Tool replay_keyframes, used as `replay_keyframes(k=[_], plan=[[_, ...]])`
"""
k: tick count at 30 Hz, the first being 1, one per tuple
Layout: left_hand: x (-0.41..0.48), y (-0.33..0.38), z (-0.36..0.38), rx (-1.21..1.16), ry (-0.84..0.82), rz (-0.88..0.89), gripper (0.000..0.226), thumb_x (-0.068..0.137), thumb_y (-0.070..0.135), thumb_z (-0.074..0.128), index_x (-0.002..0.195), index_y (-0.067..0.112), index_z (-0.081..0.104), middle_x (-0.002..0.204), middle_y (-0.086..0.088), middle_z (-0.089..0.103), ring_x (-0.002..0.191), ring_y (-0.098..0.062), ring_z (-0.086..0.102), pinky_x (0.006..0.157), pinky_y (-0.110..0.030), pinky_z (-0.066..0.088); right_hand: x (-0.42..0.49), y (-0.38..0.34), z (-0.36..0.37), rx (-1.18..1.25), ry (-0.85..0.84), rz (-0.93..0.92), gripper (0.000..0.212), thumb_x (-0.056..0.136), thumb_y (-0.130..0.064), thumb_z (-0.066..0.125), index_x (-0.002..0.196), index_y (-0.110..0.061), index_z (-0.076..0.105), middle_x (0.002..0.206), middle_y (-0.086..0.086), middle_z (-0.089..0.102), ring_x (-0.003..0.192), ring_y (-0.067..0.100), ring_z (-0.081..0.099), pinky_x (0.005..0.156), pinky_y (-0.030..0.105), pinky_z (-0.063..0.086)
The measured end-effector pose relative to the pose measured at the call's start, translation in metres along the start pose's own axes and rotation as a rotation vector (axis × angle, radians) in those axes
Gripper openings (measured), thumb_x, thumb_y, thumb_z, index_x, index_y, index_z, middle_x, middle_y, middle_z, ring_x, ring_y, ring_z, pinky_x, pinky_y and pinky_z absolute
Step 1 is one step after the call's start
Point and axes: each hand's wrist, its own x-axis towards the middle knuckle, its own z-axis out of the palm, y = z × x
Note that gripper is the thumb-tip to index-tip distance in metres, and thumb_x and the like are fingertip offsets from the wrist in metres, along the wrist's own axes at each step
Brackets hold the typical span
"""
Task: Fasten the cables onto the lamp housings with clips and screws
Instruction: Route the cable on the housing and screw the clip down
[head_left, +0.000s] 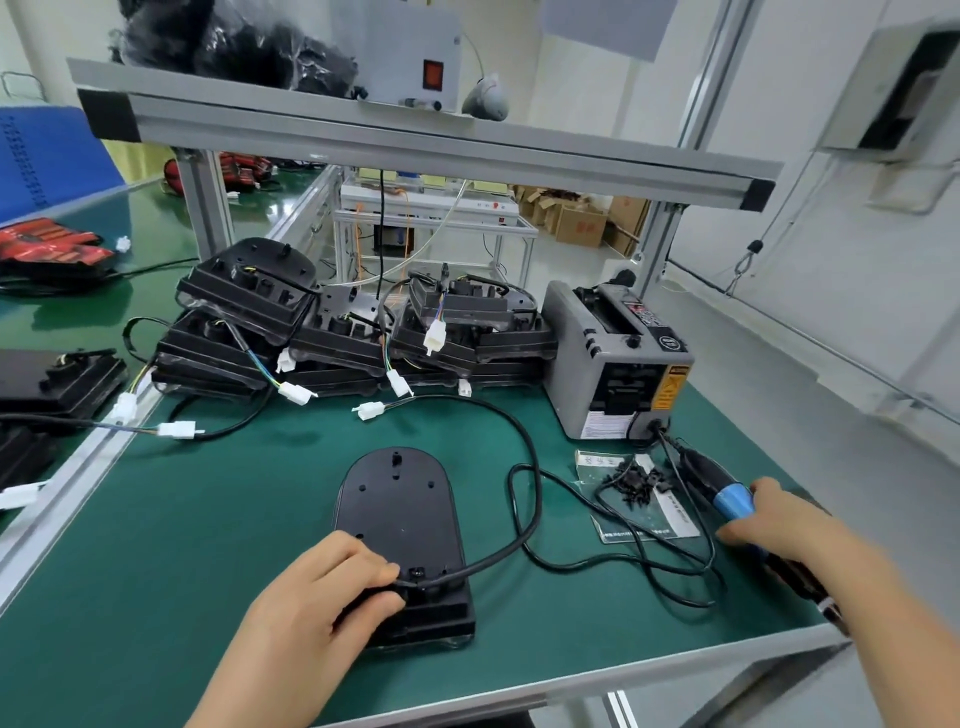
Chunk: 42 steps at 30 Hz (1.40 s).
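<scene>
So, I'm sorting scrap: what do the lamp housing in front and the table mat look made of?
Lamp housing: likely moulded black plastic, matte, with formed holes and bosses. Table mat: probably green rubber or vinyl, smooth with soft sheen.

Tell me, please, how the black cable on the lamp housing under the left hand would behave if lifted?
Probably floppy: the cable lies in loose curves, so it would sag. Its white plug would likely dangle at the free end. It seems tethered at the lamp housing the left hand holds, so pulling might drag that.
</scene>
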Motion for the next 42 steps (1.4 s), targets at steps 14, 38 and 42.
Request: replay_keyframes(k=[14,38,42], plan=[[0.002,0.000,-0.001,0.015,-0.007,-0.008,0.021,0.079,0.048,0.053,0.082,0.033,0.068,0.089,0.025,0.055,0.075,0.006,0.057,0.063,-0.016,0.045,0.023,-0.036,-0.007,0.047,0.053,0.095,0.075,0.087,-0.048,0.060,0.137,-0.002,0.028,0.120,0.013,0.058,0.103,0.030,0.058,0.086,0.039,0.049],[-0.001,0.005,0.004,0.012,0.027,0.005,0.020,0.079,0.047,0.052,0.082,0.034,0.066,0.089,0.025,0.053,0.076,0.007,0.055,0.064,-0.015,0.045,0.009,-0.054,-0.010,-0.121,0.154,0.000,0.061,0.093,-0.050,0.042,0.142,-0.018,0.023,0.126,0.006,0.057,0.105,0.027,0.057,0.077,0.035,0.045],[-0.002,0.004,0.004,0.020,0.017,0.004,0.023,0.079,0.048,0.052,0.082,0.033,0.068,0.089,0.026,0.053,0.073,0.008,0.055,0.062,-0.014,0.045,0.007,-0.050,-0.009,-0.117,0.182,-0.008,0.056,0.094,-0.044,0.041,0.140,-0.017,0.023,0.105,0.004,0.059,0.087,0.023,0.056,0.067,0.032,0.044]])
